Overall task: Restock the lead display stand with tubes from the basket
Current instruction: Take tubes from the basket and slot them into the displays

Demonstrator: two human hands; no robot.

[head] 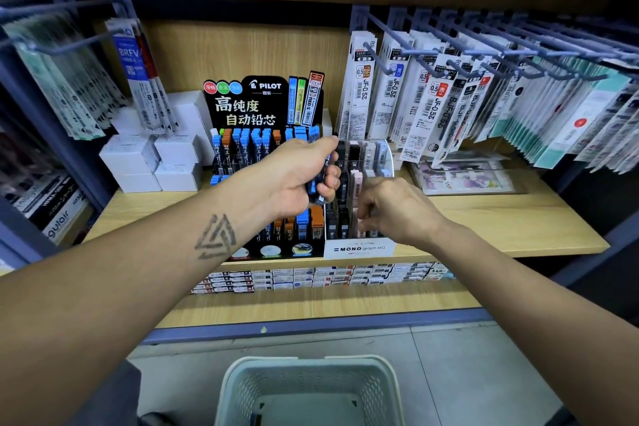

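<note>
The black Pilot lead display stand [262,104] sits on the wooden shelf, with rows of blue- and orange-capped lead tubes [242,145] in its slots. My left hand [297,173] hovers over its right side and grips a small bundle of blue-capped tubes [320,183]. My right hand [394,207] is at the white MONO stand [359,249] next to it. Its fingers curl down into the front rows and pinch a pale tube [358,230], mostly hidden by the fingers. The pale green basket [238,387] stands on the floor below, near the frame's bottom edge.
White boxes [152,162] are stacked left of the Pilot stand. Refill packs on metal hooks [432,93] hang above right and on the left. A clear tray [463,176] lies right of the MONO stand. A lower shelf holds rows of small boxes [311,277].
</note>
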